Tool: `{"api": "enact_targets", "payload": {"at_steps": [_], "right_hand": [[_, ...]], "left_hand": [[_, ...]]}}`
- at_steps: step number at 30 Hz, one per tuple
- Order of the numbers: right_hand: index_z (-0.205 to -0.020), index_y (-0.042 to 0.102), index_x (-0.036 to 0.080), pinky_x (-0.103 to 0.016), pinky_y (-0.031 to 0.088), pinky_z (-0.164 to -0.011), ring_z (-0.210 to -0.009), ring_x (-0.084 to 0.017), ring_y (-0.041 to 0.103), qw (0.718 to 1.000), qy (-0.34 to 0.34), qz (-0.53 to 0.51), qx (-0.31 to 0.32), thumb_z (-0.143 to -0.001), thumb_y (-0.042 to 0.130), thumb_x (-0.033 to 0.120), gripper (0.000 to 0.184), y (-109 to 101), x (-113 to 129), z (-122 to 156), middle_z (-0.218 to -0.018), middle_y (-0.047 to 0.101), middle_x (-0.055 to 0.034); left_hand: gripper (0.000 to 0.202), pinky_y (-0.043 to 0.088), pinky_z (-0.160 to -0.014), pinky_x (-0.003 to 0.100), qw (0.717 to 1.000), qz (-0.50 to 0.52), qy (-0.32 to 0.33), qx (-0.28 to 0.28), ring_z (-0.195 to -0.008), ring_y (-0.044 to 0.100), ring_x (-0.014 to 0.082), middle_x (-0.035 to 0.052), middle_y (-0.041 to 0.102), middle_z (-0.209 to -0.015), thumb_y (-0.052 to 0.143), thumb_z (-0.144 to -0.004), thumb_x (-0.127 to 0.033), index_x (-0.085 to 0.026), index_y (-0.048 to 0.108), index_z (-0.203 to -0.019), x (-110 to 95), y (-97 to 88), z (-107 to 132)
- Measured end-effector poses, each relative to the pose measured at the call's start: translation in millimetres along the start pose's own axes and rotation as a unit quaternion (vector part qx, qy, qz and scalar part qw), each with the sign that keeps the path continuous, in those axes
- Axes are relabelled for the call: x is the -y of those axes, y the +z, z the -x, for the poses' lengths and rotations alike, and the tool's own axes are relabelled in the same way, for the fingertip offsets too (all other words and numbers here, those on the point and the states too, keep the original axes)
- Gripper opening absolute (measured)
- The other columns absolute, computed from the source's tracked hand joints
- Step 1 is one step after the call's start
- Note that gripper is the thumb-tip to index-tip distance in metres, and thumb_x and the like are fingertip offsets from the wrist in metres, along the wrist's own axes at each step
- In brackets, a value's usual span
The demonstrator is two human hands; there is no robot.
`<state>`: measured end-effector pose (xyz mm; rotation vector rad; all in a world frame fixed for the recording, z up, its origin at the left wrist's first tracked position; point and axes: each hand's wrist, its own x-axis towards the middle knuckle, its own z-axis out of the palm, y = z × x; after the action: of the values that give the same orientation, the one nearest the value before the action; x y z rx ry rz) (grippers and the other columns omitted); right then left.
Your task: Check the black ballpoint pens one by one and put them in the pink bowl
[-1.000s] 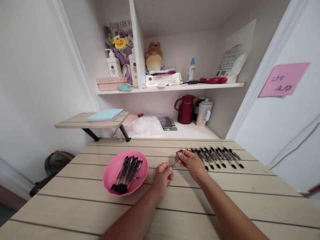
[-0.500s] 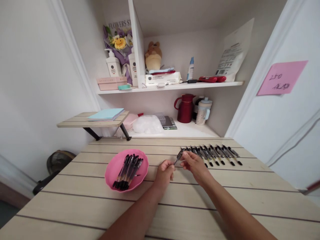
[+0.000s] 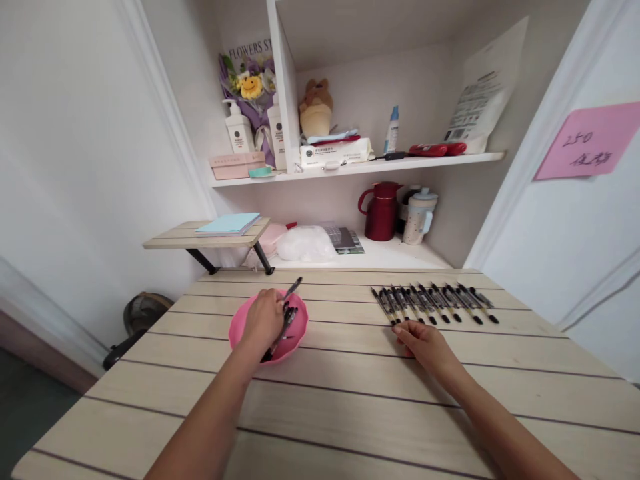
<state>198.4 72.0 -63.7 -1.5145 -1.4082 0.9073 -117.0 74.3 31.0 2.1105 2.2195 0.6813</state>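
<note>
Pen [image 3: 292,289] in the left hand [image 3: 264,319] over the pink bowl [image 3: 301,317], right hand [image 3: 424,337] flat on the desk [image 3: 350,393].
Half a second ago both hands held one pen together by the left end of the row of pens [image 3: 433,303]; now they are well apart. The left hand's grip is closed on a black pen that slants up over the bowl's far rim, above the other pens [image 3: 281,328] lying in the bowl. The right hand's grip is open and empty, fingers stretched on the desk just near of the row's left end.
</note>
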Motion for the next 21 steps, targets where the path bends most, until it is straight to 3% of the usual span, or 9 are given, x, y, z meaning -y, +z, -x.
{"api": "enact_targets", "payload": {"at_steps": [3, 7, 11, 15, 18, 20, 21], "right_hand": [[-0.063, 0.06, 0.019, -0.025, 0.033, -0.05, -0.051, -0.014, 0.051, 0.978, -0.056, 0.201, -0.025, -0.072, 0.049, 0.034, 0.02, -7.4, 0.7, -5.7, -0.051, 0.057, -0.0002], [-0.07, 0.061, 0.019, -0.026, 0.034, -0.054, -0.065, -0.019, 0.059, 0.921, -0.051, 0.382, -0.046, -0.078, 0.044, 0.03, 0.022, -4.0, 13.0, -12.0, -0.068, 0.065, -0.0079], [-0.081, 0.06, 0.016, -0.028, 0.038, -0.06, -0.076, -0.023, 0.062, 0.885, -0.042, 0.462, -0.043, -0.081, 0.045, 0.027, 0.018, 11.6, 21.5, -20.6, -0.085, 0.066, -0.0146], [-0.085, 0.059, 0.011, -0.031, 0.04, -0.063, -0.079, -0.025, 0.063, 0.88, -0.044, 0.472, -0.033, -0.08, 0.045, 0.022, 0.018, 21.3, 22.9, -29.1, -0.087, 0.066, -0.0177], [-0.081, 0.061, 0.011, -0.031, 0.04, -0.062, -0.076, -0.025, 0.063, 0.881, -0.041, 0.469, -0.04, -0.079, 0.045, 0.02, 0.018, 25.2, 25.0, -30.3, -0.083, 0.066, -0.018], [-0.075, 0.061, 0.012, -0.029, 0.04, -0.06, -0.073, -0.024, 0.063, 0.892, -0.035, 0.448, -0.047, -0.077, 0.046, 0.022, 0.018, 30.7, 27.6, -27.0, -0.079, 0.067, -0.0167], [-0.07, 0.061, 0.014, -0.028, 0.039, -0.058, -0.07, -0.022, 0.063, 0.91, -0.032, 0.412, -0.046, -0.076, 0.047, 0.024, 0.018, 34.9, 29.1, -23.9, -0.075, 0.067, -0.0148]], "left_hand": [[0.02, 0.038, -0.069, 0.027, 0.994, -0.086, -0.057, 0.024, -0.081, 0.057, 0.0197, 0.0115, 0.059, -0.09, 0.038, -0.081, -0.02, -0.015, 0.057, -0.083, 23.2, 1.8, 4.4], [0.023, 0.038, -0.063, 0.028, 0.99, -0.112, -0.079, 0.041, -0.079, 0.059, 0.0216, 0.0144, 0.061, -0.089, 0.036, -0.081, -0.018, -0.014, 0.058, -0.085, 34.0, 11.2, 11.1], [0.024, 0.038, -0.063, 0.028, 0.986, -0.13, -0.084, 0.065, -0.08, 0.059, 0.022, 0.0135, 0.063, -0.09, 0.038, -0.081, -0.021, -0.014, 0.058, -0.092, 33.7, 16.7, 13.4], [0.024, 0.039, -0.065, 0.031, 0.987, -0.138, -0.071, 0.051, -0.083, 0.058, 0.0245, 0.0145, 0.062, -0.092, 0.041, -0.08, -0.026, -0.014, 0.058, -0.091, 31.1, 10.9, 11.8], [0.022, 0.04, -0.071, 0.031, 0.997, -0.062, -0.04, 0.002, -0.085, 0.057, 0.0234, 0.0124, 0.062, -0.092, 0.041, -0.079, -0.025, -0.016, 0.06, -0.086, 18.4, 4.2, 14.3], [0.021, 0.04, -0.072, 0.029, 0.997, 0.082, 0.0, 0.009, -0.084, 0.057, 0.02, 0.0082, 0.062, -0.089, 0.041, -0.079, -0.024, -0.018, 0.061, -0.083, -0.4, 5.8, 20.4], [0.021, 0.041, -0.07, 0.027, 0.983, 0.18, 0.018, 0.039, -0.081, 0.057, 0.0184, 0.0065, 0.063, -0.086, 0.041, -0.078, -0.025, -0.018, 0.061, -0.082, -12.9, 9.9, 24.6]]}}
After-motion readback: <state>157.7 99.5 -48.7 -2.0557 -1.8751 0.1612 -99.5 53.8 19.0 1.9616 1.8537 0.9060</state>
